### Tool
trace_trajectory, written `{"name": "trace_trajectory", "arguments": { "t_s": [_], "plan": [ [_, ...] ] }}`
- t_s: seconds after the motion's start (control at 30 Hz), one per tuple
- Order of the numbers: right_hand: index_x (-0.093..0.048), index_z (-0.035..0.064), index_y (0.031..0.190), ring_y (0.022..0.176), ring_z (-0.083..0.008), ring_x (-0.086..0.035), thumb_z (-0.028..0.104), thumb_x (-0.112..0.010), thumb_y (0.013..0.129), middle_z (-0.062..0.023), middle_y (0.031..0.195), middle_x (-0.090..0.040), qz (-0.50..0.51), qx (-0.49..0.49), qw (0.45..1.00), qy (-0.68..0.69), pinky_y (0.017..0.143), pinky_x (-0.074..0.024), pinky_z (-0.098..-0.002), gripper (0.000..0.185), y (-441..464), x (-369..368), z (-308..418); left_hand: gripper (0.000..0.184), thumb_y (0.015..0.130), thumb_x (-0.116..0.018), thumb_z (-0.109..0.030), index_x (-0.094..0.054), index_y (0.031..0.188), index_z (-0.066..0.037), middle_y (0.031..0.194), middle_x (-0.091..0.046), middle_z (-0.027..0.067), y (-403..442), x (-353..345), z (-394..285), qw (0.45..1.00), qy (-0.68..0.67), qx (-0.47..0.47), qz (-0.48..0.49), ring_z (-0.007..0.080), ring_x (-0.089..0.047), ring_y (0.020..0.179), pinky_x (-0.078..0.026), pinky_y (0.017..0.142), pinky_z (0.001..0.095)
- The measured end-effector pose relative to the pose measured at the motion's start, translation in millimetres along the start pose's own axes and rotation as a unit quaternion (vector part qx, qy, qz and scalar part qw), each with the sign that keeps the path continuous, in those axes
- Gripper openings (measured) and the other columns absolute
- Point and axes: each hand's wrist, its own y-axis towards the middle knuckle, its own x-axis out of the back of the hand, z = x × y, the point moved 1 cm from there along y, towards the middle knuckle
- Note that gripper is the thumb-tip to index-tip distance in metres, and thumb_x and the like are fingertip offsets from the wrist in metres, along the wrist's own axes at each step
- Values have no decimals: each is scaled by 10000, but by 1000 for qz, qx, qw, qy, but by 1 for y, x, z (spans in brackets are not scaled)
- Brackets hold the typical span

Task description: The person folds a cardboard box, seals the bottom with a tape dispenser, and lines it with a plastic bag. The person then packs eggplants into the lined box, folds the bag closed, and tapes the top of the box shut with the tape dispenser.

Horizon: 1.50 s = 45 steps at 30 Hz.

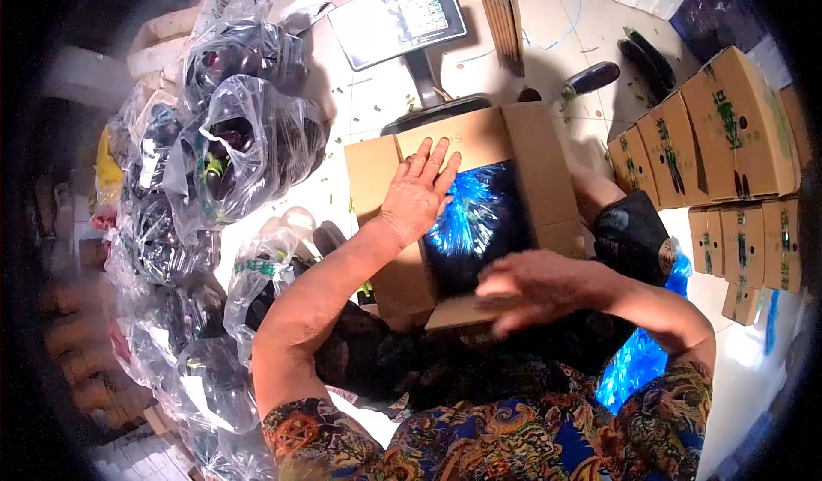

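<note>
An open cardboard box (390, 271) stands before me with its flaps spread outward. Inside lie shiny blue plastic strands (469, 211) over dark contents that I cannot make out clearly. My left hand (415, 191) rests with fingers stretched out on the box's far flap (479, 138), its thumb side beside the blue strands. Above the near right part of the opening is my right hand (535, 288), blurred by motion, fingers apart and nothing visible in them. The near flap (462, 312) sticks up just left of it.
A scale display (396, 20) on a post stands beyond the box. Clear plastic bags of eggplants (227, 151) are heaped along the left. Loose eggplants (591, 78) lie on the far floor. Stacked cardboard boxes (736, 130) stand at right, and more blue strands (634, 370) hang beside me.
</note>
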Motion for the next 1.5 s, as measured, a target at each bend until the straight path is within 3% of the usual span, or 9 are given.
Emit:
{"name": "trace_trajectory", "arguments": {
  "t_s": [0.2,0.53,0.67,1.0,1.07,1.2,1.3,1.4,1.5],
  "plan": [
    [-572,69,916,796,-359,-632,324,-649,812,-200,853,-613,1,-96,991,-98,616,-480,-487,286,1,-13,-7,611,939,-505,-367,-350,1439,-54,1549,-224,153,6,9,-11,996,-30,54,57,365,-212,1423,-307,1080,485],
    [-534,53,1179,1164,-358,-491,324,-768,710,-174,1221,-526,-429,-171,834,-302,926,-384,-497,590,10,-13,-54,850,910,-531,-486,-180,1471,48,1547,-109,259,1,-19,-57,988,-76,132,-12,451,-95,1427,-241,1070,548],
    [-484,15,1284,1200,-381,-504,333,-694,827,-223,1278,-535,-415,-389,797,203,974,-415,-451,595,-36,8,-112,873,907,-537,-493,-170,1465,68,1544,-94,275,3,-16,-59,991,-53,125,-3,456,-90,1426,-235,1079,537],
    [-438,2,1354,1325,-351,-365,248,-668,834,-193,1432,-397,-515,-114,839,-134,1049,-311,-455,619,32,-53,-48,836,877,-598,-415,-203,1483,3,1562,-61,235,5,-3,-43,989,-100,95,61,422,-80,1436,-217,1105,518],
    [-471,27,1334,1310,-315,-381,277,-695,791,-159,1430,-399,-498,-116,844,-163,1033,-314,-435,639,39,-55,-43,587,871,-579,-297,-434,1381,-43,1471,-322,236,7,11,-18,979,-195,40,42,414,-288,1361,-267,1107,496],
    [-522,52,1293,1284,-285,-392,277,-714,760,-117,1418,-412,-455,-103,859,-210,1024,-309,-435,609,37,-45,-50,532,858,-610,-266,-491,1304,0,1287,-511,252,-18,33,45,954,-48,123,-269,411,-496,1167,-377,1044,425],
    [-544,56,1272,1284,-272,-376,262,-717,753,-93,1414,-419,-448,-100,859,-228,1028,-304,-431,585,37,-42,-49,614,915,-580,-340,-404,1351,54,1333,-496,238,-46,1,98,840,-378,359,-152,300,-491,1231,-369,1052,346],
    [-545,52,1275,1298,-272,-354,249,-708,763,-82,1418,-419,-444,-110,857,-237,1034,-297,-431,573,43,-46,-50,665,939,-551,-371,-336,1414,41,1395,-460,196,-35,16,57,671,-642,309,-206,286,-451,1276,-343,1077,338],
    [-527,46,1296,1308,-285,-352,221,-680,788,-95,1425,-411,-431,-111,872,-204,1038,-284,-440,558,37,-41,-46,797,950,-495,-446,-141,1496,14,1516,-252,178,-10,50,13,732,-615,258,-138,267,-220,1406,-168,1155,365]
  ]
}}
